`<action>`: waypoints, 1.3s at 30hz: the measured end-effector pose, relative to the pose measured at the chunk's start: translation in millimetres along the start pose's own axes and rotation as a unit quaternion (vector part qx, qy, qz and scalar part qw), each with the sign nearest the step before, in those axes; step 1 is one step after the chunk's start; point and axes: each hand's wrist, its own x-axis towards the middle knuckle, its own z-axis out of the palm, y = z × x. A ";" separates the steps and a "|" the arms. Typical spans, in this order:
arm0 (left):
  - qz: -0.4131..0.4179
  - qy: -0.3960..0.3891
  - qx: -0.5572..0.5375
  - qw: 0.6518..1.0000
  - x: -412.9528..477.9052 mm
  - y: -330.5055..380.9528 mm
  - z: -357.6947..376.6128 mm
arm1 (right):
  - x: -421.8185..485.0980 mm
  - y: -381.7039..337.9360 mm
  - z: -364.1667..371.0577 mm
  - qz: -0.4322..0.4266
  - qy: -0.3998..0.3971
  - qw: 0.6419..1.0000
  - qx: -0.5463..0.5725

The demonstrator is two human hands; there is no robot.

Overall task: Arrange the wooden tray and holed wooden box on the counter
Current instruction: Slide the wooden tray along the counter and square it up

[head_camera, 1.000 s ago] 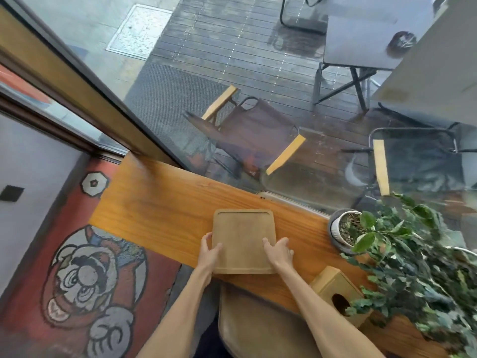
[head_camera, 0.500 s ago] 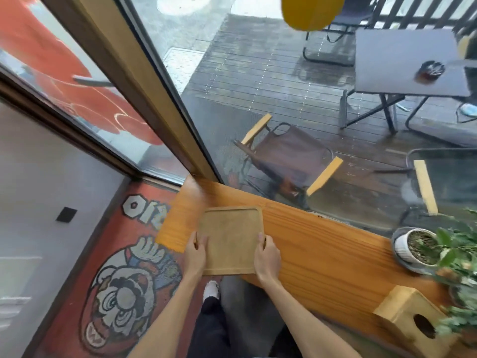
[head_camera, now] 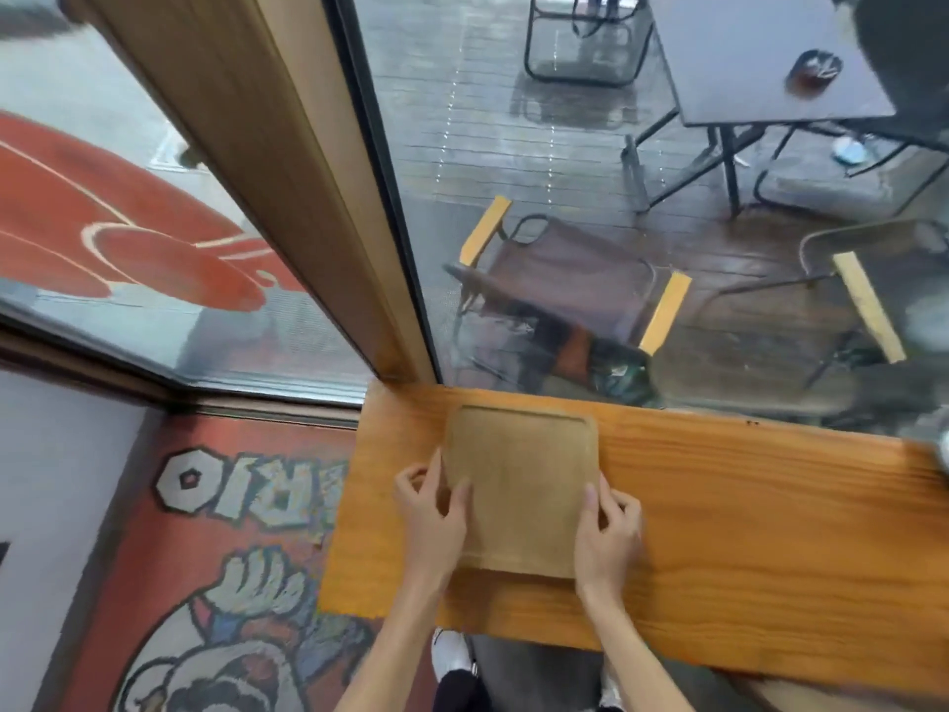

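A flat, light-brown wooden tray (head_camera: 521,480) with rounded corners lies on the orange wooden counter (head_camera: 744,531), near the counter's left end. My left hand (head_camera: 431,516) grips the tray's left edge, thumb on top. On the right edge, my right hand (head_camera: 606,526) holds the tray the same way. The holed wooden box is out of view.
The counter runs along a glass window with a wooden frame post (head_camera: 308,197) at its left end. Outside stand folding chairs (head_camera: 570,295) and a dark table (head_camera: 760,59). A cartoon rug (head_camera: 205,583) covers the floor to the left. A pot's rim (head_camera: 942,449) shows at far right.
Both hands have carried the tray leftward along the counter to its left end. The view has swung left with it, so the holed box and the plant have left the frame.
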 end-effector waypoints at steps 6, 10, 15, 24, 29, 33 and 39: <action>0.056 0.030 0.092 0.994 21.2 -14.6 24.3 | 18.9 13.6 22.9 -0.033 0.055 0.998 0.008; 0.084 0.046 0.127 0.987 21.9 -23.5 27.3 | 19.7 17.0 24.6 -0.050 0.077 0.996 0.016; 0.164 0.005 0.231 0.959 12.0 -29.3 11.0 | 11.4 25.1 5.3 -0.108 -0.010 0.991 -0.080; 0.332 -0.074 0.419 0.842 -0.2 -82.5 -25.4 | -4.4 69.4 -24.1 -0.282 -0.139 0.910 -0.269; 0.342 -0.063 0.433 0.832 -0.1 -84.9 -22.9 | -1.7 70.8 -26.3 -0.315 -0.156 0.886 -0.303; 0.337 -0.063 0.429 0.836 0.5 -83.4 -23.5 | -2.4 70.2 -23.5 -0.314 -0.155 0.887 -0.303; 0.348 -0.064 0.406 0.842 -0.5 -81.1 -25.7 | -6.5 70.1 -23.0 -0.302 -0.147 0.899 -0.279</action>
